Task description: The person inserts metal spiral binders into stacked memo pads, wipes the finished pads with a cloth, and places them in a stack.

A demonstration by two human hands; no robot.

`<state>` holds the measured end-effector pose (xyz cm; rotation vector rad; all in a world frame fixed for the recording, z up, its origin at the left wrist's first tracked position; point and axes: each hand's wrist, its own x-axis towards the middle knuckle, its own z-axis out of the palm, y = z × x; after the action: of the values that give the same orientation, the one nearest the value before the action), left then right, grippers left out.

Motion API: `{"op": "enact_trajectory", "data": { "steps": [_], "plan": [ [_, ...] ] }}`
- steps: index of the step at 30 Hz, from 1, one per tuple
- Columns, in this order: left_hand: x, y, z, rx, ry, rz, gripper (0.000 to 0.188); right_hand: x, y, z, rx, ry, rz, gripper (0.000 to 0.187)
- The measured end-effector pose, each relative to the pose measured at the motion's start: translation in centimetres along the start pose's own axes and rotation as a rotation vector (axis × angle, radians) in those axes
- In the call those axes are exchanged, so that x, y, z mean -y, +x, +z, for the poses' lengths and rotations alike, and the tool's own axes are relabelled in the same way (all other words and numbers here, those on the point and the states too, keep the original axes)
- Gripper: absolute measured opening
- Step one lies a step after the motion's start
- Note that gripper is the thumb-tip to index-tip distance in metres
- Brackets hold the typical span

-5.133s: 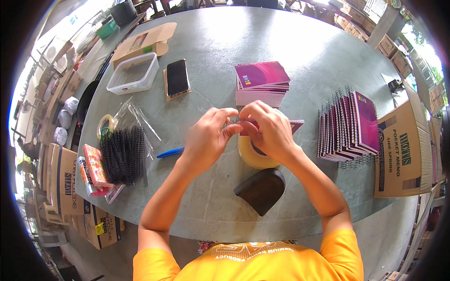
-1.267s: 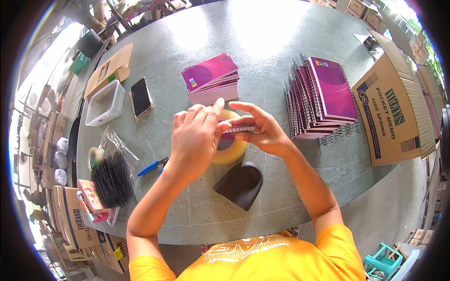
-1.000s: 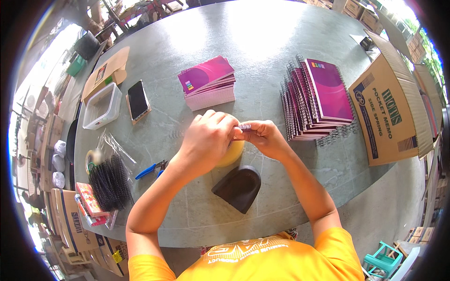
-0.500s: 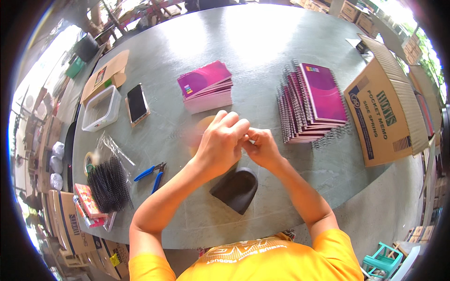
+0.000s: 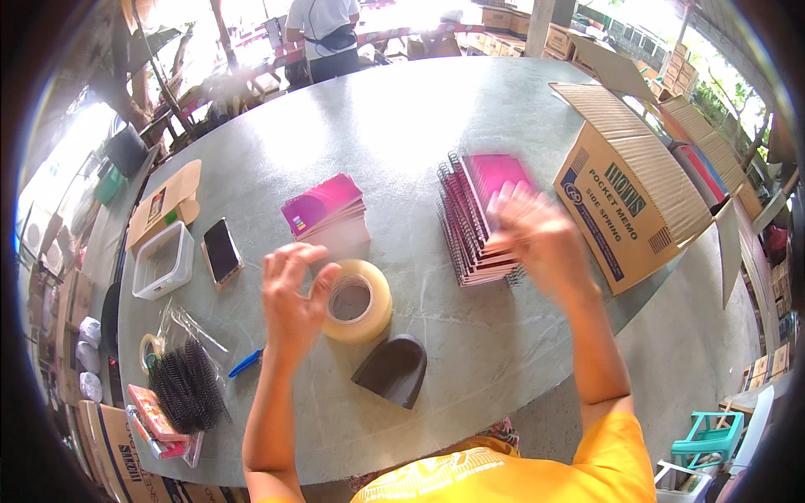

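Observation:
Beside a wide roll of clear tape (image 5: 379, 312) my left hand (image 5: 292, 293) hovers with its fingers apart and nothing in them. Just beyond it sits a stack of purple-covered booklets (image 5: 323, 205) without spirals. My right hand (image 5: 541, 239), smeared by motion, reaches over the right edge of a pile of purple spiral notebooks (image 5: 478, 214). Its fingers look stretched out; whether they touch the covers I cannot tell. A dark grey, rounded, hollow piece (image 5: 394, 369) lies near me, in front of the tape.
An open cardboard box (image 5: 625, 205) stands at the right. Leftward lie a phone (image 5: 222, 250), a clear plastic tub (image 5: 163, 261), a flat cardboard piece (image 5: 168, 201), black spiral coils (image 5: 184, 386) and blue-handled pliers (image 5: 245, 362), partly hidden by my arm. Another person (image 5: 325, 38) stands beyond the table.
My hands were together above the tape roll, fingers pinched. They have parted: the left moved left and opened, the right moved to the spiral notebooks. My view has tilted up.

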<state>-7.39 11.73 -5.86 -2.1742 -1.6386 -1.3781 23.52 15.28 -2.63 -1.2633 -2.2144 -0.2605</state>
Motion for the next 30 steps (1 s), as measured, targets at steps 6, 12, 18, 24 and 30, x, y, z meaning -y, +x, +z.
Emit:
{"op": "enact_trajectory", "data": {
  "steps": [6,12,18,24,30],
  "plan": [
    [1.7,-1.5,2.2,0.16,-0.014,0.027,0.02,-0.2,-0.7,2.2,0.022,0.133,0.044,0.034],
    [6.9,1.5,5.3,0.02,0.251,0.12,0.029,0.7,-1.3,1.1,-0.076,0.014,-0.026,0.03],
    [12.6,1.1,5.6,0.162,0.537,0.01,0.028,7.1,-1.1,2.8,0.019,0.654,-0.178,0.027],
    [3.1,-2.0,4.0,0.15,-0.653,-0.322,0.018,6.5,-0.9,14.6,-0.011,1.705,0.58,0.049],
    [5.6,-8.6,-2.0,0.364,-0.684,-0.663,0.019,10.2,2.1,13.2,0.411,1.46,0.274,0.023]
  ]
}}
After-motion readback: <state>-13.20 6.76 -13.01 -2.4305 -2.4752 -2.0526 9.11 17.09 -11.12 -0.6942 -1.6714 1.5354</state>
